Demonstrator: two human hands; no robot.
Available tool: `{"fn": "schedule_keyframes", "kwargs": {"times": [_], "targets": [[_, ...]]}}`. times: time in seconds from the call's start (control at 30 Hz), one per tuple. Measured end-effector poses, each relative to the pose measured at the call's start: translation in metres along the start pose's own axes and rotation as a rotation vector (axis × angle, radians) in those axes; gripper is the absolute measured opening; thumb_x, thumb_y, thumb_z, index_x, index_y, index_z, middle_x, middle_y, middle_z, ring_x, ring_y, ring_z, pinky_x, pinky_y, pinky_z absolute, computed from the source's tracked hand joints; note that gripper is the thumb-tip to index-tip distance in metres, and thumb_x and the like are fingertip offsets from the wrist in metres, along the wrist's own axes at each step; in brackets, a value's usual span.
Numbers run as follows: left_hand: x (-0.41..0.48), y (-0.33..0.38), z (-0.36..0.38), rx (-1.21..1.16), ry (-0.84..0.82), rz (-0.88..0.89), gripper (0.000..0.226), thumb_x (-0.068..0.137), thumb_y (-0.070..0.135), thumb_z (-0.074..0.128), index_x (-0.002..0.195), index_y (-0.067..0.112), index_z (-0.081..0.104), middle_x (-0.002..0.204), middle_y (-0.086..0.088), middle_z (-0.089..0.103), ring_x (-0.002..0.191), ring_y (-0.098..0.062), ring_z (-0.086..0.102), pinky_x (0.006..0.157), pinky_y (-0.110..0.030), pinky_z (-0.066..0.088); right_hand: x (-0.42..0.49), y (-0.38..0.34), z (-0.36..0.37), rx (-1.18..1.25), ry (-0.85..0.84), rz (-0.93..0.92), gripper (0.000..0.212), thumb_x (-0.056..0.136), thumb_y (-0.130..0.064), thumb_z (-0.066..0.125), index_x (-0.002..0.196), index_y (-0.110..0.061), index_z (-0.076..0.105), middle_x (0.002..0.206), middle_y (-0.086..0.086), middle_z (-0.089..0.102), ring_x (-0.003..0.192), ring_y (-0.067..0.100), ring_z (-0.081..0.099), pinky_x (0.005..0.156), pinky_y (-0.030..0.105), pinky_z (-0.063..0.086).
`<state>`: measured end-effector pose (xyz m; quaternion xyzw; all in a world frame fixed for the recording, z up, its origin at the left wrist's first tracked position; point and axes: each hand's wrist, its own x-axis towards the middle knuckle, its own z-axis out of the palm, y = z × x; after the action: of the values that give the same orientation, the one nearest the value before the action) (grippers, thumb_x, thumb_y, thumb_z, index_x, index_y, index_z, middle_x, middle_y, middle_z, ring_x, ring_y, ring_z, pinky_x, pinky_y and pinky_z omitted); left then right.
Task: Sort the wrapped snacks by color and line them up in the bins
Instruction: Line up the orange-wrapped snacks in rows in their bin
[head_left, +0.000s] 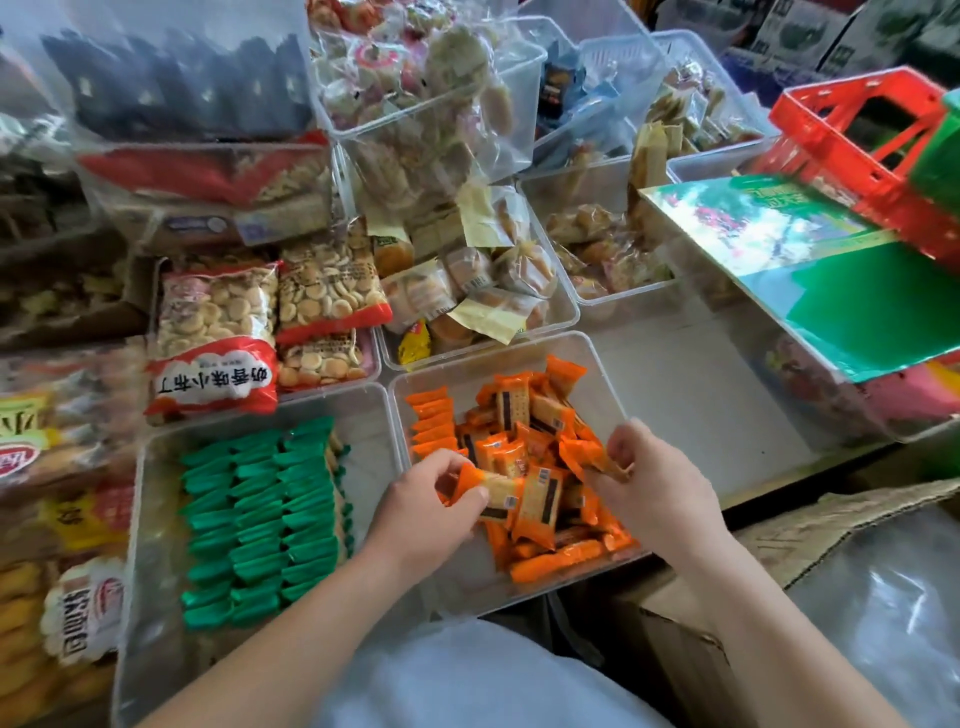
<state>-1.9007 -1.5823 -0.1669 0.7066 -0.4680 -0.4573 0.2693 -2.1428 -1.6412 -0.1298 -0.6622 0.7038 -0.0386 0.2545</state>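
A clear bin (602, 374) in front of me holds a loose heap of orange-wrapped snacks (540, 499), with a short row of them standing on edge (431, 421) along its left wall. My left hand (431, 509) pinches one orange snack (488, 486) at the heap's near left. My right hand (649, 483) pinches another orange packet (592, 457) at the heap's right side. The clear bin (150, 519) to the left holds green-wrapped snacks (260, 519) lined up in three neat rows.
Bags of small round biscuits (218, 332) lie behind the green bin. Clear bins of wrapped cakes (478, 280) stand behind the orange bin. A green box (831, 280) and a red basket (872, 150) sit at the right. Cardboard (831, 525) lies near right.
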Motion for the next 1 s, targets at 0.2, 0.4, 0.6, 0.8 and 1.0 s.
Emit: {"fn": "schedule_keyframes", "kwargs": {"times": [0.2,0.4,0.6,0.8,1.0], "targets": [[-0.014,0.007,-0.003,-0.215,-0.061,0.010,0.021,0.087,0.016,0.077,0.100,0.033,0.078,0.094,0.005,0.079,0.090,-0.019,0.077,0.088,-0.049,0.063,-0.020,-0.050,0.024,0.433,-0.106,-0.204,0.040,0.074,-0.038,0.079,0.082,-0.018,0.045,0.071,-0.005,0.052,0.060,0.007,0.042,0.057,0.030,0.042],[-0.029,-0.003,-0.008,-0.304,0.043,-0.016,0.029,0.091,0.014,0.077,0.096,0.042,0.078,0.092,0.008,0.080,0.091,-0.017,0.076,0.088,-0.044,0.063,-0.044,-0.051,0.042,0.649,-0.261,-0.247,0.039,0.074,-0.045,0.086,0.088,-0.019,0.060,0.084,-0.003,0.063,0.074,0.010,0.058,0.068,0.027,0.052],[-0.035,-0.016,-0.017,-0.383,0.183,-0.049,0.017,0.095,0.015,0.073,0.107,0.028,0.073,0.090,0.005,0.078,0.086,-0.013,0.072,0.079,-0.029,0.059,-0.050,-0.044,0.050,0.729,-0.125,-0.162,0.027,0.085,-0.002,0.078,0.085,-0.021,0.059,0.080,-0.008,0.065,0.079,0.018,0.067,0.069,0.030,0.057],[-0.037,-0.014,-0.037,-0.550,0.109,-0.052,0.026,0.105,0.011,0.060,0.120,0.030,0.068,0.103,-0.009,0.076,0.099,-0.026,0.074,0.085,-0.044,0.064,-0.051,-0.042,0.045,0.802,-0.061,0.045,0.038,0.084,-0.014,0.085,0.109,-0.031,0.063,0.093,0.000,0.071,0.087,0.015,0.071,0.077,0.037,0.064],[-0.038,-0.003,-0.006,-0.573,0.172,-0.090,0.022,0.096,0.017,0.075,0.111,0.021,0.060,0.102,-0.003,0.078,0.096,-0.021,0.075,0.082,-0.035,0.064,-0.063,-0.059,0.043,0.966,-0.202,0.003,0.017,0.093,-0.022,0.078,0.109,-0.028,0.074,0.102,-0.001,0.078,0.096,0.015,0.075,0.076,0.033,0.064]]}}
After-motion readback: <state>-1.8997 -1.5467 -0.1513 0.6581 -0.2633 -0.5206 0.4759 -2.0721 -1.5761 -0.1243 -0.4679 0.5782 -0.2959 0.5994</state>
